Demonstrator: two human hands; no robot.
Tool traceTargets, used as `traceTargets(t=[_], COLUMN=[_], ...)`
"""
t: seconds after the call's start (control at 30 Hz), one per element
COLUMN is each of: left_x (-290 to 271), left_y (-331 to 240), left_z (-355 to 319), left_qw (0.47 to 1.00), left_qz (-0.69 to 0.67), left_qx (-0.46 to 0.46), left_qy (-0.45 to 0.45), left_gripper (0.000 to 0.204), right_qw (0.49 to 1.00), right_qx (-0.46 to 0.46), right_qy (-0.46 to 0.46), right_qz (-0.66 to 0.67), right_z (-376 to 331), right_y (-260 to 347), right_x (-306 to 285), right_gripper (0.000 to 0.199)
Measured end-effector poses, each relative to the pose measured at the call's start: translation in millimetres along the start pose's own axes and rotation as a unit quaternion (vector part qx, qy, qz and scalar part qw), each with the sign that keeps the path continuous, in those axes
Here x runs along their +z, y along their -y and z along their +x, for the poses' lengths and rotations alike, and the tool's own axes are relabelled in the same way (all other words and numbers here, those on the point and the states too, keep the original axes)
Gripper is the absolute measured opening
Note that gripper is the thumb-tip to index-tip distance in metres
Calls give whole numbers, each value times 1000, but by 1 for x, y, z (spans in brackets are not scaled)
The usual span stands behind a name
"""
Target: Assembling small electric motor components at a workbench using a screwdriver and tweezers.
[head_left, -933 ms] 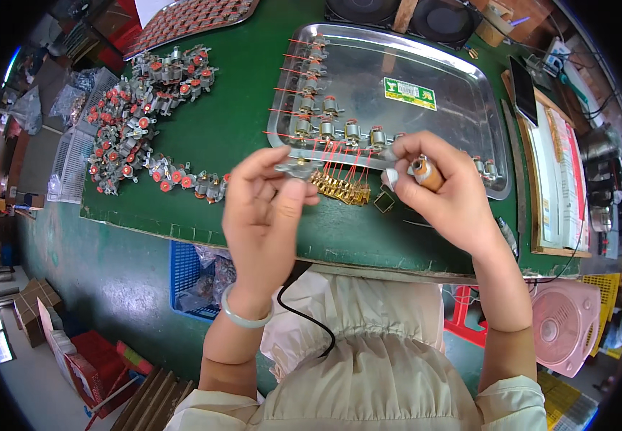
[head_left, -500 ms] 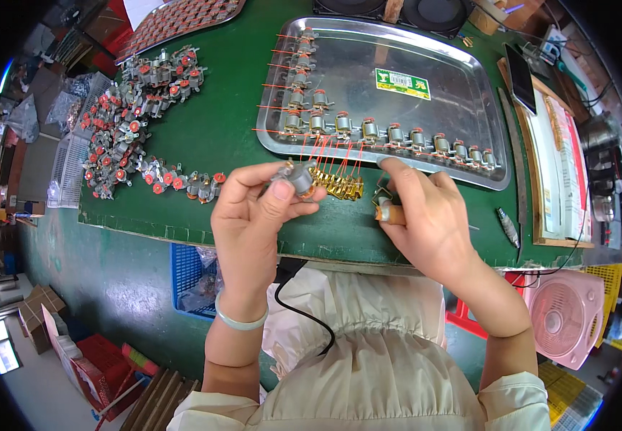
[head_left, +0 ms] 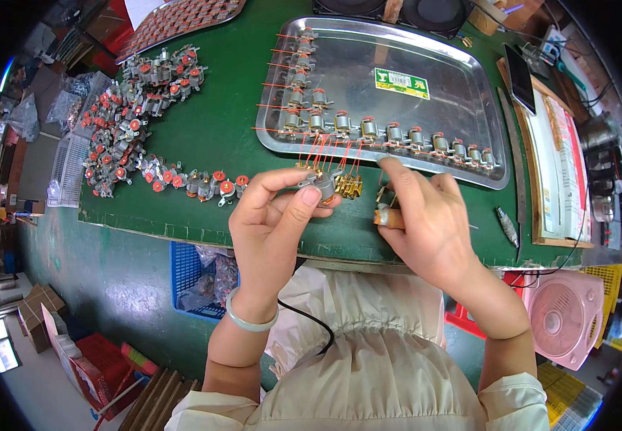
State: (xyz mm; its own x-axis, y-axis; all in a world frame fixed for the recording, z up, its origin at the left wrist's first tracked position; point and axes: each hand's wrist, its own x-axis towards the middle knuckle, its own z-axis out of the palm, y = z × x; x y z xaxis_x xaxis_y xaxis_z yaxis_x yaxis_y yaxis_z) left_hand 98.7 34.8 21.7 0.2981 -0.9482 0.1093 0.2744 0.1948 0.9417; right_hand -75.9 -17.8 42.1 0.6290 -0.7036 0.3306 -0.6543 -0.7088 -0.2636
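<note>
Presently, the left hand [head_left: 271, 223] pinches one silver motor [head_left: 322, 188] between thumb and fingers, above the table's near side. The right hand [head_left: 429, 223] is curled around a brown cylinder [head_left: 390, 218], partly hidden by the fingers. Technique, as judged: grip the motor by its can, keep the side tabs uncovered, and steady the wrist while the cylinder is handled. Orientation: motor's long axis appears roughly near-to-far, slightly tilted, orange end toward the wearer; tabs spread left and right. Just beyond lie gold clips [head_left: 352, 187] on red wires; contact with the motor cannot be told. Farther out, a metal tray [head_left: 354, 72] bears motors along its left and near edges. Well left: a heap of red-capped motors [head_left: 121, 129] on the green table [head_left: 217, 108].
</note>
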Motion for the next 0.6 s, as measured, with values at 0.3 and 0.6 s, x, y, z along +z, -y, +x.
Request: traceTargets(t=[0.3, 0.6], left_x=[13, 22], left_y=[-9, -14], left_z=[-2, 3], left_qw=[996, 991], left_qz=[-47, -57], left_qx=[-49, -93], left_qy=[53, 75], left_gripper=[17, 17], right_qw=[858, 685], right_qx=[174, 266], right_qy=[-77, 65], right_qz=[476, 675], right_z=[8, 18], right_y=[2, -3], right_x=[-20, -22], right_gripper=[47, 46])
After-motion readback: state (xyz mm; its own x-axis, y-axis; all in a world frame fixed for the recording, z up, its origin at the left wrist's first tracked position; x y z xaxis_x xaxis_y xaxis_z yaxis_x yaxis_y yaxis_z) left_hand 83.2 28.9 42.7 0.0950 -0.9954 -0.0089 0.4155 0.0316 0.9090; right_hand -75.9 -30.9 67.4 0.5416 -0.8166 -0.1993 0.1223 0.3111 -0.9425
